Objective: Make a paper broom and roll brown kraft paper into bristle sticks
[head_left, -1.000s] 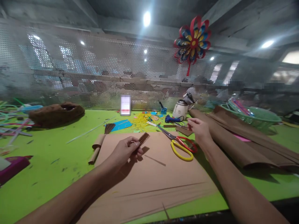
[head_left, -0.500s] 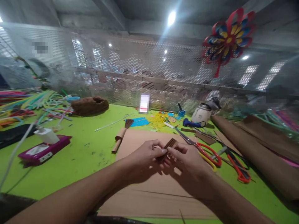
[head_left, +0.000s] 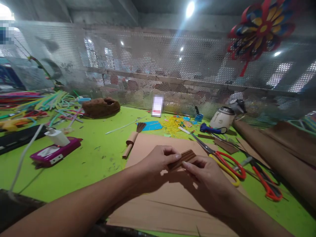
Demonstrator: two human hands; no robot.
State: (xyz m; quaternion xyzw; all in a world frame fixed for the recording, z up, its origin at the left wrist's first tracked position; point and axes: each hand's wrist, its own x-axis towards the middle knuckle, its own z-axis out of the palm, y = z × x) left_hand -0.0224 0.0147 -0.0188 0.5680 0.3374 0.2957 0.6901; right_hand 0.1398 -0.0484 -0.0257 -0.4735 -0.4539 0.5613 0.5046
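Observation:
Between my two hands is a small dark brown striped strip [head_left: 184, 159], pleated or lined along its length; its material I cannot make out for sure. My left hand [head_left: 159, 161] pinches its left end between thumb and fingers. At its right end, my right hand [head_left: 204, 169] grips it with the thumb on the near edge. Both hands hover over a light brown sheet [head_left: 150, 214] laid on the green table. Just right of my right hand lie scissors [head_left: 229, 161] with red and yellow handles. A rolled brown paper piece with a dark bristly end [head_left: 134, 140] rests left of the sheet.
A purple power strip [head_left: 58, 153] with a white plug sits at left. Behind are a brown lumpy object [head_left: 101, 107], yellow shreds [head_left: 175, 126], a blue glue gun [head_left: 212, 129] and a whitish pot [head_left: 222, 118]. Red-handled cutters [head_left: 268, 184] and brown rolls [head_left: 271, 154] lie at right.
My hands have drawn slightly apart, so more of the brown strip shows, now turned flatter. The camera view has shifted a little, moving the background.

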